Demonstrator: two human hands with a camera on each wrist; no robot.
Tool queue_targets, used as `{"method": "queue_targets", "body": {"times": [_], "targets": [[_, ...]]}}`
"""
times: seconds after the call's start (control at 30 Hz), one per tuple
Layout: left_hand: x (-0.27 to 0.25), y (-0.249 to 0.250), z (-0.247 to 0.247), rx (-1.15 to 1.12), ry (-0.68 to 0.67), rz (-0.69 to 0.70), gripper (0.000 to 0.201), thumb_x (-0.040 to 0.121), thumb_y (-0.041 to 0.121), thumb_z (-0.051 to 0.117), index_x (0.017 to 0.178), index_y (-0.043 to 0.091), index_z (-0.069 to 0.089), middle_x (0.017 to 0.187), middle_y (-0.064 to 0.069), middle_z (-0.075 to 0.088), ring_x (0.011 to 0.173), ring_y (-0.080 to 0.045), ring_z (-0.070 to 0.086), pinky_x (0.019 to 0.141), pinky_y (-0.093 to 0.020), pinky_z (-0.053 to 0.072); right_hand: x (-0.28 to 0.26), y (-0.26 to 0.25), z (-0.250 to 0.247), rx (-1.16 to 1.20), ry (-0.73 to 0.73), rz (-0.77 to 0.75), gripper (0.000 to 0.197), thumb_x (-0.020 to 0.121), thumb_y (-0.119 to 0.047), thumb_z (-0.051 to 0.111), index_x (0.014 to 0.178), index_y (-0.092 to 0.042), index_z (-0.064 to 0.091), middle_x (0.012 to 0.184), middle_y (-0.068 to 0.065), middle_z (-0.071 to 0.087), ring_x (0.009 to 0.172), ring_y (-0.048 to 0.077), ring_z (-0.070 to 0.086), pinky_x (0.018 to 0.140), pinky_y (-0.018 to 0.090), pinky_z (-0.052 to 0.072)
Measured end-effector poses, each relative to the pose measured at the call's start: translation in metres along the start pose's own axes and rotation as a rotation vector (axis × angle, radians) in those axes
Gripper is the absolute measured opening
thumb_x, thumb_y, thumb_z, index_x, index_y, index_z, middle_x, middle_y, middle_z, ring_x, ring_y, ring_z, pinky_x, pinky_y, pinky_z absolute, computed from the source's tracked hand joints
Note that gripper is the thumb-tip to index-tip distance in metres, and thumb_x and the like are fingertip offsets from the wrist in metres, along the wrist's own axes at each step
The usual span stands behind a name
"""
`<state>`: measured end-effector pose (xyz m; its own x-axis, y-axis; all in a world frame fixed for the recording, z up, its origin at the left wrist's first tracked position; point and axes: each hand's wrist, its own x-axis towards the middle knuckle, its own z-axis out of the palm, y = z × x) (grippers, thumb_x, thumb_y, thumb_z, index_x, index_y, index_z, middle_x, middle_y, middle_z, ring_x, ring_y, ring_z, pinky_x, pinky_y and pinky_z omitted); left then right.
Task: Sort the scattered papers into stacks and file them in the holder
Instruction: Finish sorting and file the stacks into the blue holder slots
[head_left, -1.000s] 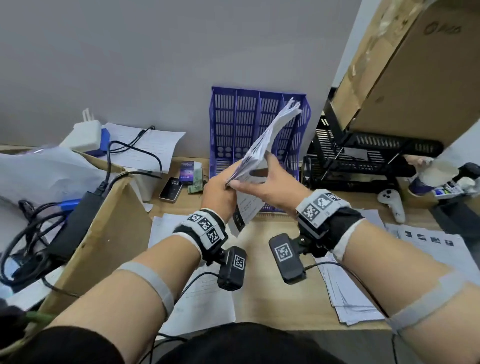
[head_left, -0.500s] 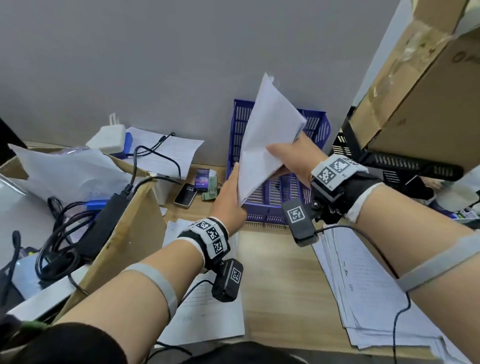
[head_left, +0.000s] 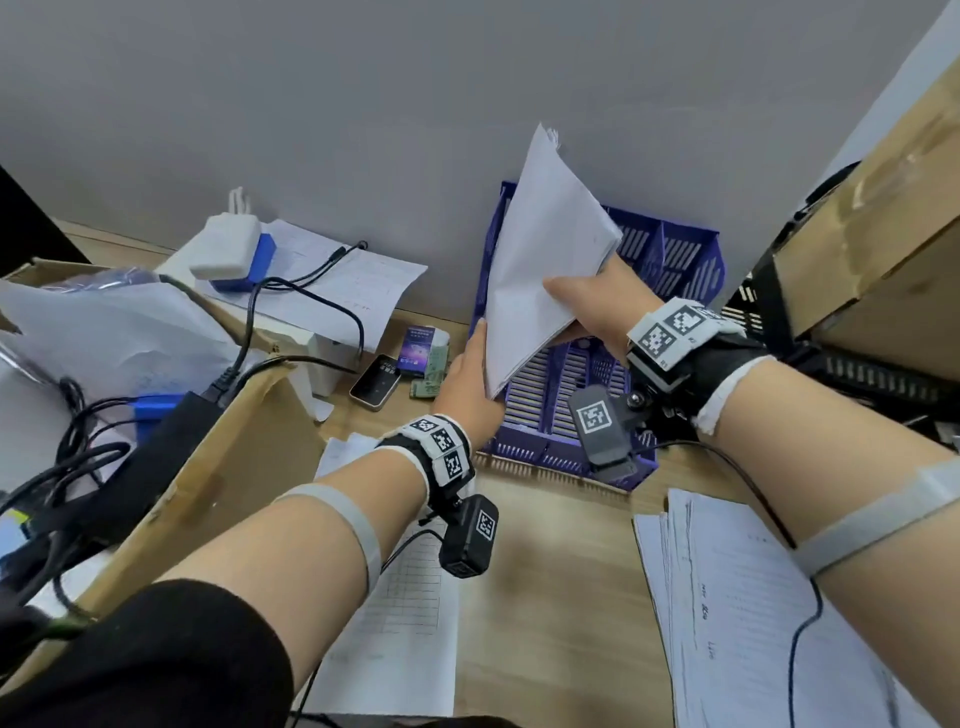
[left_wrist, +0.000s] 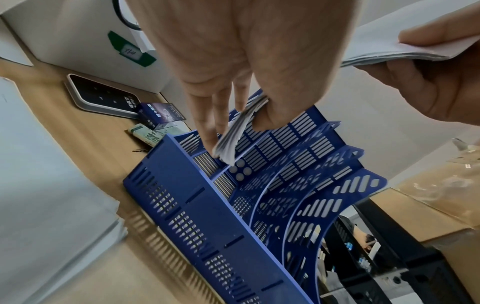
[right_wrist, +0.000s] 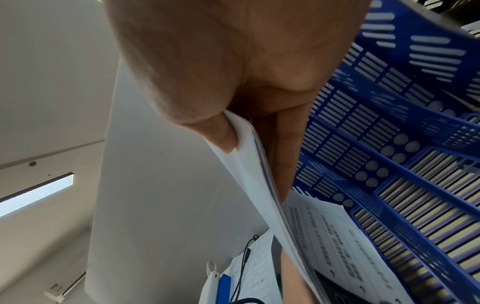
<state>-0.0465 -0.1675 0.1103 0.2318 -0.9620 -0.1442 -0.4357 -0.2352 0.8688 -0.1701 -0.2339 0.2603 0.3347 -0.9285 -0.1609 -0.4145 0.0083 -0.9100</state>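
Note:
A stack of white papers (head_left: 540, 270) stands tilted on edge over the left part of the blue slotted file holder (head_left: 670, 270). My right hand (head_left: 576, 296) grips the stack's right edge, thumb on the blank face toward me. My left hand (head_left: 480, 364) pinches the stack's lower left corner. In the left wrist view that corner (left_wrist: 231, 142) hangs between my fingers, just above the holder's (left_wrist: 207, 216) leftmost slot. In the right wrist view my thumb (right_wrist: 215, 127) presses the stack (right_wrist: 168, 185), with the holder's dividers (right_wrist: 389, 164) to the right.
Another pile of papers (head_left: 753, 597) lies on the desk at the right, a printed sheet (head_left: 415, 597) under my left forearm. A phone (head_left: 375, 385) and small box (head_left: 420, 351) sit left of the holder. A cardboard box (head_left: 208, 467) with cables stands left, a black rack (head_left: 831, 364) right.
The stack went from edge-on in front of the holder to raised and turned, blank face toward me, over the holder's left side. Both hands kept hold of it.

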Motion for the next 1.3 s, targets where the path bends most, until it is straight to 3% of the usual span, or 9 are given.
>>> {"method": "queue_targets", "body": {"times": [0.23,0.4,0.5,0.63,0.73,0.9,1.03,1.17,1.3], "targets": [[0.035,0.003,0.001,0.177,0.094,-0.138,0.071,0.082,0.041,0.068,0.147,0.035,0.039,0.12,0.003,0.068,0.108,-0.02,0.064,0.094,-0.03,0.05,0.05,0.017,0.01,-0.092,0.055,-0.017,0.042,0.092,-0.008,0.047,0.134,-0.013,0.05,0.123,0.007,0.063,0.111,0.026,0.061,0.096,0.038,0.051],[0.043,-0.009,0.001,0.287,0.147,-0.178,0.037,0.085,0.024,0.065,0.121,0.034,0.066,0.1,0.001,0.073,0.094,-0.023,0.067,0.081,-0.025,0.051,0.057,0.043,0.029,-0.068,0.037,0.018,0.05,0.095,-0.012,0.045,0.144,-0.017,0.041,0.111,-0.004,0.057,0.092,0.016,0.055,0.079,0.024,0.042],[0.04,-0.016,-0.002,0.277,0.172,-0.22,0.037,0.085,0.011,0.061,0.115,0.03,0.071,0.093,0.001,0.074,0.074,-0.014,0.065,0.063,-0.014,0.045,0.059,0.058,0.041,-0.018,0.014,0.059,0.052,0.092,-0.016,0.046,0.144,-0.021,0.041,0.114,-0.002,0.062,0.091,0.019,0.061,0.08,0.031,0.05],[0.036,-0.015,-0.004,0.267,0.204,-0.202,0.036,0.085,0.01,0.055,0.114,0.026,0.07,0.099,-0.002,0.072,0.091,-0.024,0.064,0.077,-0.022,0.044,0.058,0.061,0.045,0.023,0.038,0.07,0.046,0.091,-0.018,0.047,0.136,-0.017,0.049,0.101,-0.003,0.063,0.079,0.017,0.059,0.071,0.029,0.048],[0.034,-0.015,-0.004,0.249,0.159,-0.235,0.028,0.087,0.015,0.055,0.107,0.024,0.072,0.092,-0.001,0.069,0.089,-0.026,0.061,0.078,-0.024,0.044,0.053,0.061,0.048,0.044,0.058,0.094,0.046,0.088,-0.019,0.047,0.134,-0.02,0.05,0.1,-0.006,0.064,0.094,0.025,0.064,0.084,0.042,0.056],[0.021,-0.032,0.006,0.114,-0.017,-0.22,0.029,0.09,0.032,0.054,0.066,0.021,0.065,0.067,-0.003,0.068,0.072,-0.031,0.067,0.069,-0.035,0.056,0.035,0.061,0.06,-0.098,-0.07,0.043,0.046,0.093,-0.012,0.042,0.138,-0.013,0.036,0.11,0.013,0.053,0.094,0.035,0.059,0.075,0.059,0.057],[0.003,-0.047,-0.006,-0.032,0.078,-0.254,0.026,0.082,0.038,0.049,0.075,0.025,0.071,0.079,-0.005,0.075,0.079,-0.028,0.072,0.076,-0.047,0.06,0.016,0.069,0.075,-0.049,-0.142,0.078,0.041,0.096,-0.027,0.053,0.136,-0.02,0.042,0.098,0.001,0.056,0.094,0.027,0.062,0.066,0.053,0.061],[-0.036,-0.076,-0.032,-0.024,0.144,-0.337,0.015,0.09,0.028,0.057,0.103,0.023,0.063,0.106,-0.003,0.066,0.094,-0.022,0.064,0.082,-0.03,0.052,-0.011,0.089,0.094,0.038,-0.183,0.192,0.029,0.098,-0.028,0.051,0.124,-0.016,0.052,0.105,0.007,0.058,0.089,0.021,0.064,0.064,0.045,0.062],[-0.085,-0.119,-0.051,0.232,0.088,-0.537,0.05,0.089,0.03,0.06,0.136,0.023,0.046,0.143,-0.009,0.038,0.129,-0.028,0.045,0.11,-0.04,0.038,-0.05,0.125,0.121,0.143,-0.186,0.406,0.019,0.1,-0.021,0.048,0.107,-0.01,0.062,0.095,0.009,0.06,0.081,0.023,0.059,0.066,0.039,0.057]]}}
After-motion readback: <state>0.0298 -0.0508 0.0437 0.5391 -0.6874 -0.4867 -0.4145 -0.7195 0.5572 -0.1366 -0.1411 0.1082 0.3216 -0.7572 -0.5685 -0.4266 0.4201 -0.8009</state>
